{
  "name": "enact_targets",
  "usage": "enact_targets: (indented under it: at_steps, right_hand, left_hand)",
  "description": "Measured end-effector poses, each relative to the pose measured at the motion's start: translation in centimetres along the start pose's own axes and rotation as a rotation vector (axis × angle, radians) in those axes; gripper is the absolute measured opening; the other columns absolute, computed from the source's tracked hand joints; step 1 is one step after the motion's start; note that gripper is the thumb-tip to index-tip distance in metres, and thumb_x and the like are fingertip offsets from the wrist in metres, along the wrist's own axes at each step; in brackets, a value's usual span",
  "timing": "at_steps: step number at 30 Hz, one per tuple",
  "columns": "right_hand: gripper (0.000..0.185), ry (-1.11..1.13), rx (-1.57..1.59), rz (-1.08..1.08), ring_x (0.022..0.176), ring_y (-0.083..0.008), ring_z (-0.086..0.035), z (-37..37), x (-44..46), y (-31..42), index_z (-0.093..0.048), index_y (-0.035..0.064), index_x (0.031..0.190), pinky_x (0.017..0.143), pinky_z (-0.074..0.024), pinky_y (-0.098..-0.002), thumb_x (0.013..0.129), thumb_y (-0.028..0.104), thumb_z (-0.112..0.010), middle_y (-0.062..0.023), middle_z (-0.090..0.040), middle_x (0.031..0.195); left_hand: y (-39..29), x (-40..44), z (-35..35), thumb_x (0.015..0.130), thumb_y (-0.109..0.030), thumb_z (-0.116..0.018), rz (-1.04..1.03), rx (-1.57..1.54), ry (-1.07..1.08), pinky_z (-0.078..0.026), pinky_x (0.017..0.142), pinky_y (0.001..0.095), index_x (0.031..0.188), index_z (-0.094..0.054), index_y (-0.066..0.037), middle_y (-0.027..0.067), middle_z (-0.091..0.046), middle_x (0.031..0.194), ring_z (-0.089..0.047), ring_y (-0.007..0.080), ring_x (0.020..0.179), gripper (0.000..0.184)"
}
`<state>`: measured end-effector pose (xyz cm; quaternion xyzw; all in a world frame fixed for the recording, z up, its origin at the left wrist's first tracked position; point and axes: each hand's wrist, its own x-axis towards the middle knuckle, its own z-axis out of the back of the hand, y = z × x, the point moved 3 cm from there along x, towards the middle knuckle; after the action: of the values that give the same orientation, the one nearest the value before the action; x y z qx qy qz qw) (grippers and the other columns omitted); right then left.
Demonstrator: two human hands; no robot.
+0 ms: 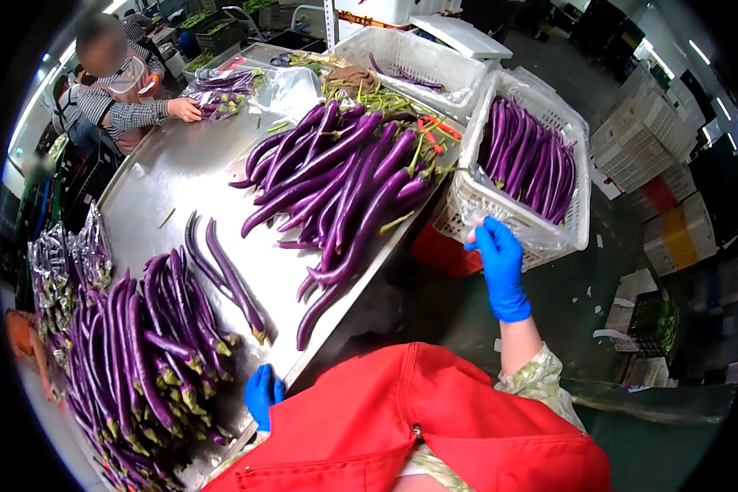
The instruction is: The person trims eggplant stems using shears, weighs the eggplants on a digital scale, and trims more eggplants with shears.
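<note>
Seen from the head camera, a blue-gloved right hand [500, 266] appears to pinch the plastic liner [541, 235] of a white crate [581, 217] holding purple eggplants [529, 160]; the left hand [261, 396] is by the steel table's [164, 193] edge (its grip cannot be told). Work looks midway: crated eggplants lie aligned, while a looser heap [336, 176] remains tabletop.

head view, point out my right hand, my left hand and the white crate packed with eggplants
Right hand [500, 261]: head view, middle of the blue glove.
Left hand [262, 395]: head view, middle of the blue glove.
White crate [559, 108]: head view, inner wall beyond the eggplants [526, 156].
</note>
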<state>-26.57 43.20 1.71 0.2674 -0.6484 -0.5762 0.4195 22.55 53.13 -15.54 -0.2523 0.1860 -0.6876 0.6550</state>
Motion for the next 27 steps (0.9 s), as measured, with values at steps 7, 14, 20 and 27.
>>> enact_targets:
  at_steps: [7, 14, 20, 27]
  right_hand:
    - [0.020, -0.062, -0.089, 0.095, 0.072, -0.0130, -0.060, 1.7, 13.1, 0.4, -0.059, 0.0033, 0.108, 0.067, -0.0495, -0.0252, 0.089, 0.007, -0.055, -0.0063, -0.063, 0.092]
    - [0.037, 0.257, -0.494, -0.030, 0.094, -0.0167, -0.059, 5.6, 31.5, -13.6, -0.053, -0.0001, 0.119, 0.081, -0.0471, -0.0277, 0.087, 0.017, -0.058, -0.0099, -0.060, 0.108]
    - [0.053, 0.539, -1.000, 0.135, 0.105, -0.0264, -0.057, 4.3, 45.5, -27.3, -0.049, -0.0057, 0.121, 0.090, -0.0432, -0.0345, 0.081, 0.025, -0.063, -0.0198, -0.057, 0.116]
    - [0.057, 0.607, -0.901, 0.105, 0.109, -0.0316, -0.054, -1.3, 41.9, -24.3, -0.050, -0.0042, 0.121, 0.093, -0.0408, -0.0357, 0.078, 0.031, -0.062, -0.0226, -0.056, 0.116]
  left_hand:
    - [1.4, -0.1, -0.3, 0.079, -0.016, -0.059, 0.226, -0.069, 0.039, -0.044, 0.085, 0.0388, 0.108, -0.061, -0.002, 0.0190, -0.061, 0.105, -0.057, 0.0347, 0.095, 0.032]
    - [-5.0, 2.0, 2.7, 0.078, -0.019, -0.061, 0.108, 0.206, -0.123, -0.044, 0.082, 0.0397, 0.105, -0.061, -0.004, 0.0147, -0.061, 0.104, -0.057, 0.0322, 0.092, 0.031]
    - [-12.6, 5.7, 1.6, 0.081, -0.001, -0.057, 0.290, 0.102, -0.910, -0.042, 0.089, 0.0358, 0.107, -0.061, -0.001, 0.0116, -0.061, 0.109, -0.057, 0.0275, 0.100, 0.026]
    - [-13.4, 20.7, 0.7, 0.071, -0.008, -0.060, 0.093, 0.625, -0.368, -0.031, 0.101, 0.0421, 0.115, -0.059, -0.015, 0.0136, -0.044, 0.133, -0.037, 0.0360, 0.124, 0.045]
